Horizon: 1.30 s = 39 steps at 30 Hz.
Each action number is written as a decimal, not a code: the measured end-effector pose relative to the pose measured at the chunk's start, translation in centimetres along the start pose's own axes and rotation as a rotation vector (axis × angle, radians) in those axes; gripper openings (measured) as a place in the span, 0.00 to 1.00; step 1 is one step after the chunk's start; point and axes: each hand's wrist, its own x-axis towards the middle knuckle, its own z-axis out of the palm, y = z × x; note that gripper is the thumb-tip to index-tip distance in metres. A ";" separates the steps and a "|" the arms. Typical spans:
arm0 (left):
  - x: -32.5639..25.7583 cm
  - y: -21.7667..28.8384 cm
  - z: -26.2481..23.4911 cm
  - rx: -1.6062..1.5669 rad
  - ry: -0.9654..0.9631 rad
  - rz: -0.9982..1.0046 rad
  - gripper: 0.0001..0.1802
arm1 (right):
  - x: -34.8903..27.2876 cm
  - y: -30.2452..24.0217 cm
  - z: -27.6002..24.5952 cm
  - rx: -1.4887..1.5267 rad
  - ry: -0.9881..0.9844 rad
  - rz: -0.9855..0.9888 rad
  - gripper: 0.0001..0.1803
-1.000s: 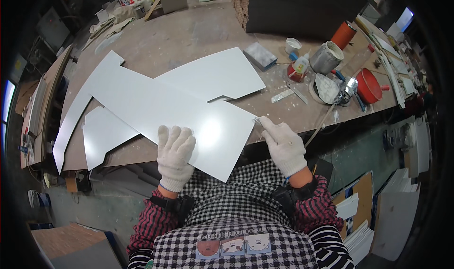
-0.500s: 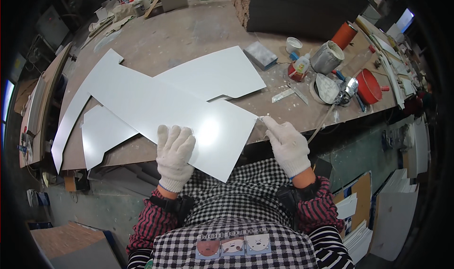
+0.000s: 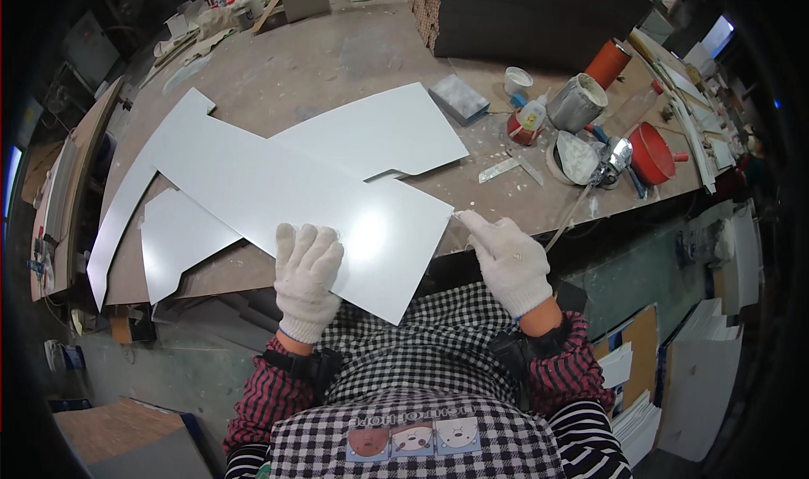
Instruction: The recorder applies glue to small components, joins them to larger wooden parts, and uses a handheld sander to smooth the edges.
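Observation:
A large white sheet panel (image 3: 227,171) with cut-out edges lies across the table, its near end sticking out past the front edge. My left hand (image 3: 308,281), in a white knit glove, rests with its fingers laid flat on the panel. My gloved right hand (image 3: 510,264) is at the panel's right corner, index finger stretched to the tip and the other fingers curled. Whatever it pinches, if anything, is too small to make out. A second white panel (image 3: 371,125) lies partly beneath the first, and another white piece (image 3: 185,239) shows at the lower left.
To the right stand a glue bottle (image 3: 529,118), a metal can (image 3: 577,102), a red pan (image 3: 653,153), a tray of white paste (image 3: 577,157) and a steel square (image 3: 510,169). A grey block (image 3: 459,100) sits behind them. A big dark stack (image 3: 539,16) occupies the back.
The whole view has shifted slightly. My left hand stays on the panel, and my right hand stays at its corner with only a slight movement of the fingers.

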 end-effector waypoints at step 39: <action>0.2 -0.2 -0.2 -0.031 0.036 0.021 0.18 | -1.2 -0.3 1.1 -0.027 0.015 -0.014 0.21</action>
